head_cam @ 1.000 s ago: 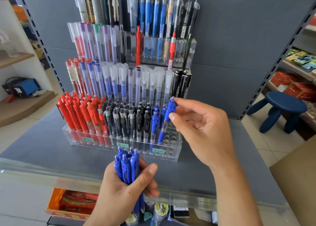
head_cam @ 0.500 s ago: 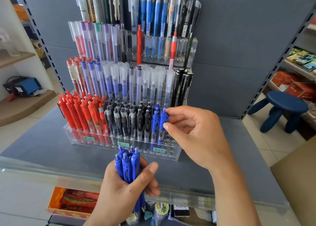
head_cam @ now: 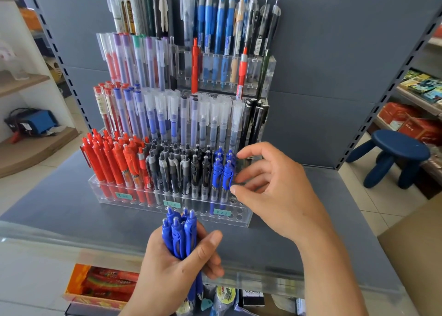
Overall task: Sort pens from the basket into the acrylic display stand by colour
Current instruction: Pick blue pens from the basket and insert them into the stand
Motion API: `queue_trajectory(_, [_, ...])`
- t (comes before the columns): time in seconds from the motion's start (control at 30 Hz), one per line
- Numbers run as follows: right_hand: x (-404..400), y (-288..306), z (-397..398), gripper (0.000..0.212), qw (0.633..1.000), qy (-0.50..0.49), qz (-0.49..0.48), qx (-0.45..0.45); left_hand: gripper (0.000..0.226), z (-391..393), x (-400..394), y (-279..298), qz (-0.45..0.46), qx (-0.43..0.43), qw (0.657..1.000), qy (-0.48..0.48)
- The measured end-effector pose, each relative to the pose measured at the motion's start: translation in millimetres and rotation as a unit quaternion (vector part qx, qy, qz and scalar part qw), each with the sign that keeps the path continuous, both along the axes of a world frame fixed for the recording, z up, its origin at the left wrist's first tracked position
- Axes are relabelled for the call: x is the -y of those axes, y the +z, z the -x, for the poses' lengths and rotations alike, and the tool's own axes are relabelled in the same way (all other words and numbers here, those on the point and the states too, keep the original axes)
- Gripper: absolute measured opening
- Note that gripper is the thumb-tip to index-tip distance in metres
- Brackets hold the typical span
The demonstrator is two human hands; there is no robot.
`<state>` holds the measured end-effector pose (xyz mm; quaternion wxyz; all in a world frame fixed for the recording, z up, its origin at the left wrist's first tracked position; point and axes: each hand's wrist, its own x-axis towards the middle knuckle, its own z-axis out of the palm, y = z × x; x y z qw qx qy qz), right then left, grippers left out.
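My left hand (head_cam: 172, 275) grips a bundle of blue click pens (head_cam: 179, 232), tips up, in front of the tiered acrylic display stand (head_cam: 239, 220). The stand's front tier holds red pens (head_cam: 107, 162) at the left, black pens (head_cam: 181, 170) in the middle and a few blue pens (head_cam: 218, 170) to their right. My right hand (head_cam: 270, 196) hovers at the right of that blue group. Its thumb tip touches the rightmost blue pen (head_cam: 228, 176), which stands in a hole; the fingers are spread loosely around it. Empty holes remain right of the blue pens.
The stand sits on a grey shelf (head_cam: 59, 208) against a grey back panel; higher tiers carry capped and clipped pens. A blue stool (head_cam: 394, 153) stands on the floor at right, a cardboard box (head_cam: 413, 256) nearer. Below the shelf edge lies an orange box (head_cam: 100, 284).
My right hand lowered the blue pen into a hole beside the other blue pens and loosened its fingers. The left hand kept its bundle still.
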<state>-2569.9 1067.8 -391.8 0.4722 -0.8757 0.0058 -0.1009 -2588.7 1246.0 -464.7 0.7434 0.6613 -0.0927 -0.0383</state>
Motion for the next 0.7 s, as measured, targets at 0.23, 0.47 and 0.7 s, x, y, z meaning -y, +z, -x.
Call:
queue_trajectory(0.23, [-8.8,18.2,13.7,0.025,0.988,0.14,-0.025,-0.06,0.04,-1.8,-2.8,-4.0,-0.047,0.02,0.999,0.005])
queue_trajectory(0.47, [-27.3,14.6,13.4,0.026,0.976,0.185,0.042,-0.11,0.005,-0.4,-1.5,-0.8,-0.07,0.028,0.997,-0.016])
queue_trajectory(0.7, [-13.1,16.8,13.1,0.006,0.969,0.197,-0.144,-0.039,0.06,0.9,-9.5,-2.5,-0.035,0.013,0.998,-0.047])
